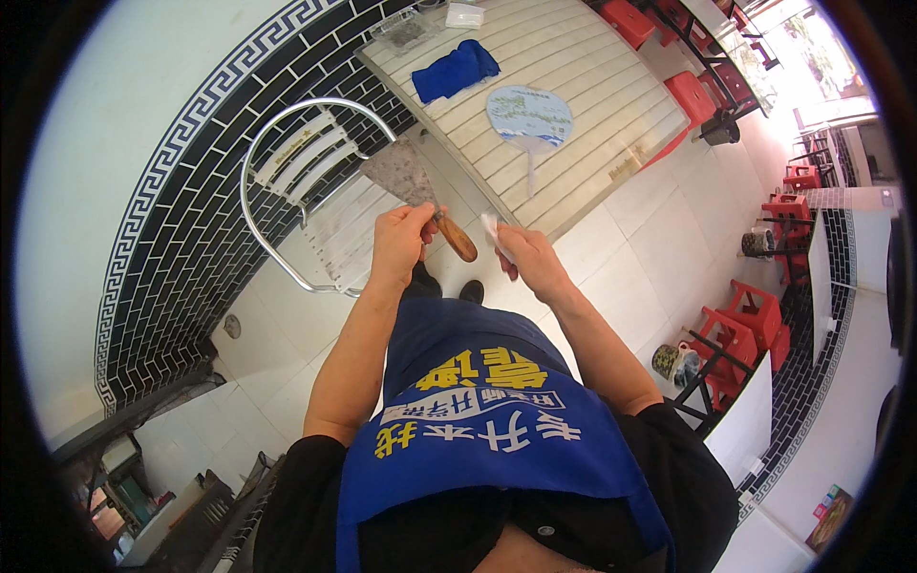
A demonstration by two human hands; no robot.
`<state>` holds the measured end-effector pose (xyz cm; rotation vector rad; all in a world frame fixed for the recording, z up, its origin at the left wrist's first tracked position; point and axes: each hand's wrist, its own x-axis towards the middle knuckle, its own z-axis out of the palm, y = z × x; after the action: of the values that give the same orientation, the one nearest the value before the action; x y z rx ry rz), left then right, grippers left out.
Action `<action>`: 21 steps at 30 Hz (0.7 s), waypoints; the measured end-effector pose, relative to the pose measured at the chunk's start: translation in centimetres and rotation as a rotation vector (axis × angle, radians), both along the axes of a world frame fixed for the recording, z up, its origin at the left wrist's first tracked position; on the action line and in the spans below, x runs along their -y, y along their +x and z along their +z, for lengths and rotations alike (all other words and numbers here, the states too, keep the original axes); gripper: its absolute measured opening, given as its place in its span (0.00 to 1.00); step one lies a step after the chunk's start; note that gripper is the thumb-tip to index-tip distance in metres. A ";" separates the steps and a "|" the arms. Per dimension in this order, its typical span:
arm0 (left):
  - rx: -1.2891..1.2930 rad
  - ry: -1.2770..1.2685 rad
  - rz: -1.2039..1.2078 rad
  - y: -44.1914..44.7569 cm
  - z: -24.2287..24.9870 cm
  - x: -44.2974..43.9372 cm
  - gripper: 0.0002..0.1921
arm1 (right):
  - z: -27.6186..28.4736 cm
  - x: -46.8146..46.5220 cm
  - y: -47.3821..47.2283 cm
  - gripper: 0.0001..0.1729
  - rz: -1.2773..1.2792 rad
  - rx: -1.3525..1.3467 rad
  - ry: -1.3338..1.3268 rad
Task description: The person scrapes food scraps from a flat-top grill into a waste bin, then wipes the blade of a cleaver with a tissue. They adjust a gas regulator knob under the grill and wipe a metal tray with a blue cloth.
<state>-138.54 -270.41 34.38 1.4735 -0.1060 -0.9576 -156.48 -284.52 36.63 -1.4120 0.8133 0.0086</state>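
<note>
My left hand (401, 240) pinches a scraper (405, 172) near the neck, between blade and grip. Its broad metal blade looks stained and points up and away, while the wooden handle (456, 238) slants down to the right. A crumpled white tissue or wipe (494, 233) is gripped in my right hand (526, 258), a short gap to the right of the handle. Both hands are in front of my blue apron (487, 430), which bears writing. Beyond them, a round hand fan (530, 118) and a folded blue cloth (455, 70) lie on a slatted table (594, 93).
A metal-framed armchair (322, 193) stands at the left by the black tiled wall (208, 165). On the table's far end are a clear plastic container (405, 30) and a white tissue pack (465, 15). Red stools (749, 311) and a bin (675, 364) line the right.
</note>
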 end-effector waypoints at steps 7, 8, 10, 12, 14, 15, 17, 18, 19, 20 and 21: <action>0.187 0.173 -0.030 -1.2 -1.0 0.6 0.16 | 0.5 -1.7 3.1 0.10 0.021 0.263 -0.786; 0.193 0.169 -0.019 -1.4 -1.3 0.6 0.15 | 0.7 -1.9 3.2 0.09 0.050 0.241 -0.796; 0.208 0.162 0.005 -1.7 -1.2 0.7 0.15 | 0.3 -2.3 2.9 0.07 0.130 0.217 -0.876; 0.202 0.088 0.081 -1.4 -1.1 0.5 0.15 | -0.8 -2.8 1.9 0.06 0.187 0.178 -0.912; 0.185 0.048 0.117 -1.1 -0.6 0.4 0.15 | -2.3 -2.5 0.2 0.07 0.221 0.119 -0.909; 0.175 0.050 0.115 -0.7 -0.2 0.1 0.15 | -2.7 -2.0 -0.4 0.08 0.166 0.112 -0.775; 0.153 0.023 0.088 -0.1 0.0 -0.4 0.14 | -3.3 -1.0 -1.3 0.11 0.055 0.094 -0.507; 0.140 -0.005 0.062 0.1 0.0 -0.6 0.14 | -2.3 -0.2 -0.7 0.11 -0.028 -0.002 -0.301; 0.127 -0.034 0.032 0.1 0.0 -0.6 0.14 | -2.1 0.6 0.0 0.11 -0.081 0.033 -0.158; 0.073 -0.080 0.016 -0.1 0.0 -0.6 0.13 | -2.1 1.4 1.0 0.12 -0.135 0.069 -0.015; 0.018 -0.125 -0.002 -0.3 -0.2 -0.6 0.13 | -2.1 1.9 1.8 0.12 -0.189 0.104 0.129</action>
<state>-138.86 -269.78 34.16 1.3668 -0.1770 -0.9232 -154.65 -286.47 34.57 -1.2005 0.8425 -0.1539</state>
